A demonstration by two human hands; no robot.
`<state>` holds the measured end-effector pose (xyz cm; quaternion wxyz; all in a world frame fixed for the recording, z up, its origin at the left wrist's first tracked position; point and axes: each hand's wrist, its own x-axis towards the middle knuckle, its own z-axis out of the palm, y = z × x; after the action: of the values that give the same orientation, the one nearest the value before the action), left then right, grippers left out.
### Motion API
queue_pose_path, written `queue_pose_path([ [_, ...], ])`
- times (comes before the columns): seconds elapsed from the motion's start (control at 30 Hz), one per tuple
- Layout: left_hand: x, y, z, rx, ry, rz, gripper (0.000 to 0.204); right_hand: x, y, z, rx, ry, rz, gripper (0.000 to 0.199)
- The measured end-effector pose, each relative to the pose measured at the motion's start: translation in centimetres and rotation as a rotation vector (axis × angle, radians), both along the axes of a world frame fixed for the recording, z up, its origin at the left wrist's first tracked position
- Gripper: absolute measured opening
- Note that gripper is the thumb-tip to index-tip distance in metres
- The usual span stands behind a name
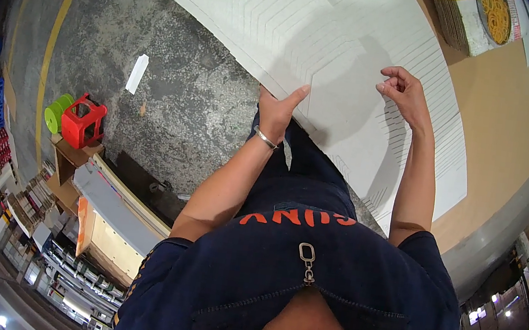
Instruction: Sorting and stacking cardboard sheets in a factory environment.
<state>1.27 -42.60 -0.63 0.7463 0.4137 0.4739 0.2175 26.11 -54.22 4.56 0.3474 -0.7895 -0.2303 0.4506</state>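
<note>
Beneath the right hand (406,100), fingertips (387,70) apart, white sheets (346,99), edge clamped in the left hand (276,114)

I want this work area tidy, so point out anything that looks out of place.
A white strip lies alone on the grey floor, left of the white sheet that the left hand grips. It looks odd there, perhaps a stray offcut. Nearby is a small brown patch; scrap or stain, I can't tell.

Large orange-red capital letters (301,218) run across the front of your navy shirt (363,278). Print (518,25) on the stack (453,23) at upper right is too small to read.
</note>
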Motion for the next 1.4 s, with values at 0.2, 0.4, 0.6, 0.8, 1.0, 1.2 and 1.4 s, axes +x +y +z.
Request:
queue_pose_path([
  [0.2, 0.9, 0.2, 1.2, -0.118, 0.013, 0.068, 0.064, 0.7, -0.8, -0.5, -0.011, 0.030, 0.002, 0.028],
  [0.4, 0.3, -0.1, 0.5, -0.087, 0.029, 0.044, 0.063, 0.2, -0.6, -0.6, -0.009, 0.010, -0.005, 0.026],
  [0.6, -0.1, 0.7, -0.1, -0.075, 0.011, 0.000, 0.065, 0.0, -0.8, -1.3, 0.043, 0.018, -0.047, 0.025],
  [0.8, 0.1, 0.6, 2.4, -0.409, 0.138, -0.252, 0.057, 0.7, -2.7, -1.2, 0.116, -0.103, -0.043, 0.025],
  [1.0, -3.8, 2.9, 6.3, -0.540, 0.308, -0.865, 0.031, -2.0, -8.8, 1.3, 0.261, -0.445, -0.796, 0.028],
  [1.2, 8.5, -0.7, 8.7, 0.107, -0.095, -1.334, 0.023, -11.3, -24.4, 1.1, -0.124, -1.047, -1.281, 0.037],
  [1.4, 25.1, -10.8, 6.8, 0.923, -0.413, -1.532, 0.040, -23.2, -29.0, -3.9, -0.397, -0.926, -1.892, 0.060],
])
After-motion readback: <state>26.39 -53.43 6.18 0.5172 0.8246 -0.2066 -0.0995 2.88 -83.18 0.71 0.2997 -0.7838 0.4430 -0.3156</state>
